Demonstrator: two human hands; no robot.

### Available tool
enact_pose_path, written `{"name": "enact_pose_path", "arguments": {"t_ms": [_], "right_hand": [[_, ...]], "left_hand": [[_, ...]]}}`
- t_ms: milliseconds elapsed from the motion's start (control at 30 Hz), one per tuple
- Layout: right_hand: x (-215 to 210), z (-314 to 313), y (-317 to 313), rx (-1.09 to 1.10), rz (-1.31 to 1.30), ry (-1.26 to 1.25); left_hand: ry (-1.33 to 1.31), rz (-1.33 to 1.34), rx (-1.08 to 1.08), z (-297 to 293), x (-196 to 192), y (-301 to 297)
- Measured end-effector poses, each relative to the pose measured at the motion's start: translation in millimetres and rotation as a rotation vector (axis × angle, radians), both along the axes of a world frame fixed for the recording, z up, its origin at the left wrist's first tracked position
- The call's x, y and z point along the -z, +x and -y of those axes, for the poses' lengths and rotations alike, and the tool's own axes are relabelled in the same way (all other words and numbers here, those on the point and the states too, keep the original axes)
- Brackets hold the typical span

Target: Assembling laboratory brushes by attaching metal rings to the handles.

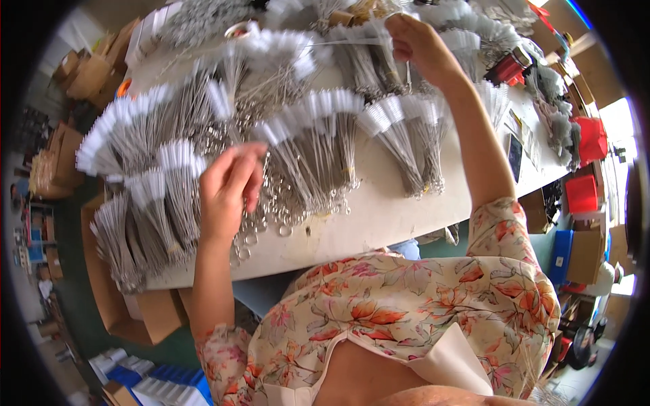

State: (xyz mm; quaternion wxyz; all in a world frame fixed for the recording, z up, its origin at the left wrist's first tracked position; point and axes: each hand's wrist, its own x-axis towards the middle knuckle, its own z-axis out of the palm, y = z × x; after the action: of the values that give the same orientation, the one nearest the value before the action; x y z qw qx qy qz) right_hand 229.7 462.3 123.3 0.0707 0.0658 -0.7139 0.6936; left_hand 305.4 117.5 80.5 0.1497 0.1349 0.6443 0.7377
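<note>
My left hand (231, 186) is raised over a heap of metal rings (274, 203), thumb and fingers pinched together. Motion blurs its fingertips, and anything between them is too small to make out. At the far side of the table my right hand (414, 42) is closed, fingers curled. From it a thin pale strand (352, 42) stretches left, its kind unclear. Between my hands lie bundles of thin wire brushes (311, 145) with white bristle heads and looped wire ends. Another brush bundle (399, 145) rests below my right forearm.
More brush bundles (128, 135) cover the left of the white table (379, 227). Grey bristly piles (203, 20) lie at the back. A phone (514, 157) rests near the right edge. An open cardboard box (159, 318) stands below the left corner; red bins (582, 194) are at right.
</note>
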Motion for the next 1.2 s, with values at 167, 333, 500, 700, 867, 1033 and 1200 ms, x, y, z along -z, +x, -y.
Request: {"name": "enact_pose_path", "arguments": {"t_ms": [167,333,500,700,867,1033,1200], "right_hand": [[14.0,96.0,53.9,-0.039,0.027,0.276],[30.6,87.3,67.2,0.041,0.129,0.273],[39.4,83.8,83.9,-0.014,0.153,-0.089],[65.2,70.4,110.6,-0.044,0.077,-0.585],[69.1,41.5,126.2,-0.01,0.065,-0.664],[69.9,44.9,120.2,0.027,0.049,-0.632],[64.0,64.1,111.4,0.06,-0.008,-0.565]], "left_hand": [[-0.002,-0.004,-0.041,-18.5,4.4,-0.3],[-0.112,-0.084,-0.224,23.5,33.8,-4.4],[-0.421,-0.326,-0.144,6.3,20.9,-38.3],[-0.777,-0.952,0.026,-73.2,47.9,-118.1],[-1.123,-0.877,0.259,-105.8,65.3,-145.3],[-0.986,-1.014,0.07,-95.3,64.0,-151.2],[-0.7,-1.109,-0.334,-99.9,-3.7,-89.1]]}}
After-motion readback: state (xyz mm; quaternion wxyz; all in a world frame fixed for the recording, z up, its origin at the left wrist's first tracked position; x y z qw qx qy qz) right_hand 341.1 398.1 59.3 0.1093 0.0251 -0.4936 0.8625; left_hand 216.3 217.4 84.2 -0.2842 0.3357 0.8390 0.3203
